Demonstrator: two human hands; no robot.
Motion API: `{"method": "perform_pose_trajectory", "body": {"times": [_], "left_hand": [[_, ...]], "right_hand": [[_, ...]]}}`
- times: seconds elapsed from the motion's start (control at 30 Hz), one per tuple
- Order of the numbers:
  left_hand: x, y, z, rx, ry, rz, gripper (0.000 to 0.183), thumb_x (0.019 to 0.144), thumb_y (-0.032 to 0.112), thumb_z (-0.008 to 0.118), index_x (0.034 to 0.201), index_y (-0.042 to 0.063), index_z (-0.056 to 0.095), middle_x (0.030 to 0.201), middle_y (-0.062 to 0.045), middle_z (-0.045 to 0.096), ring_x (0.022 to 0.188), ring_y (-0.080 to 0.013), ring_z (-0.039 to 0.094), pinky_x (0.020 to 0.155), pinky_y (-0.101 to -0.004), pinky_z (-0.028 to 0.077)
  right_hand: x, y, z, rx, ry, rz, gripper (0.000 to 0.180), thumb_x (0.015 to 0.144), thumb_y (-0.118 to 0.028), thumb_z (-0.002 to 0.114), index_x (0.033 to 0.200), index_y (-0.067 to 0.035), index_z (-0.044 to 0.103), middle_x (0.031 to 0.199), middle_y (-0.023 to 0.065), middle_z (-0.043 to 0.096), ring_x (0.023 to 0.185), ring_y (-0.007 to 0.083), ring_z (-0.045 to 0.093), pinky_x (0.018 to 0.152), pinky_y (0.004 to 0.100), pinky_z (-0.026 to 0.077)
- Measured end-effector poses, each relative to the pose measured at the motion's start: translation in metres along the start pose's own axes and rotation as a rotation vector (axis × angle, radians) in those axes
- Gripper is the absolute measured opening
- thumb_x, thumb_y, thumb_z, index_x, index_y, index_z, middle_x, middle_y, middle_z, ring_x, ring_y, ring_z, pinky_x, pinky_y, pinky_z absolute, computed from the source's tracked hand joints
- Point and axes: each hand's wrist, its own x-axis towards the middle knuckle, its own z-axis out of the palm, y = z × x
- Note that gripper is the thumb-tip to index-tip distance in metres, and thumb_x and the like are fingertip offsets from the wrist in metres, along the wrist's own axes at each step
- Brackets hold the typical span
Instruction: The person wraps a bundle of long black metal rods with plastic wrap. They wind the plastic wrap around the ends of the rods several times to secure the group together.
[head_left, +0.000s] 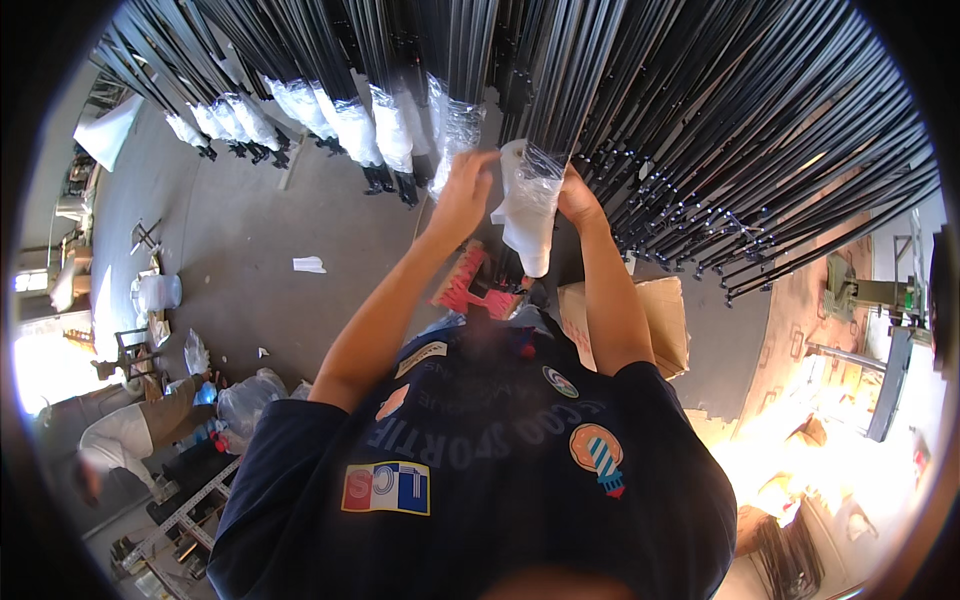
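My right hand is curled against the right side of a bundle of black rods, its fingers mostly hidden behind clear plastic film. In front of the bundle's lower end is a roll of white plastic film, with a loose sheet of clear film across its upper part. My left hand, slightly blurred, is just left of the roll, fingers apart and holding nothing visible. Behind it hangs another film-wrapped bundle.
Several wrapped bundles hang at upper left, and many bare rods crowd the right. Below stand a red-patterned object and an open cardboard box. At lower left, another person is near plastic bags.
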Motion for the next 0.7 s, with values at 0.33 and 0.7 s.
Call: {"method": "perform_pose_trajectory", "body": {"times": [0.33, 0.7], "left_hand": [[0.014, -0.019, 0.020, -1.192, -0.539, -0.563, 0.047, 0.085, 0.027, 0.050, 0.126, 0.008, 0.037, 0.122, -0.006, 0.047, 0.111, -0.0172, 0.047, 0.092, -0.0329, 0.039], [0.006, -0.019, 0.041, -1.173, -0.441, -0.434, 0.052, 0.084, 0.031, 0.055, 0.126, 0.007, 0.035, 0.116, -0.007, 0.049, 0.104, -0.0160, 0.051, 0.087, -0.0303, 0.042]], "right_hand": [[-0.014, 0.004, 0.017, -0.083, 0.098, -0.011, 0.057, 0.070, -0.008, 0.060, 0.123, -0.001, 0.040, 0.115, 0.0084, 0.053, 0.104, 0.0181, 0.051, 0.090, 0.0301, 0.040], [-0.051, -0.011, 0.064, -0.391, 0.479, -0.153, 0.035, 0.068, -0.010, 0.068, 0.096, 0.004, 0.053, 0.089, 0.0085, 0.059, 0.082, 0.0126, 0.055, 0.072, 0.0263, 0.045]]}}
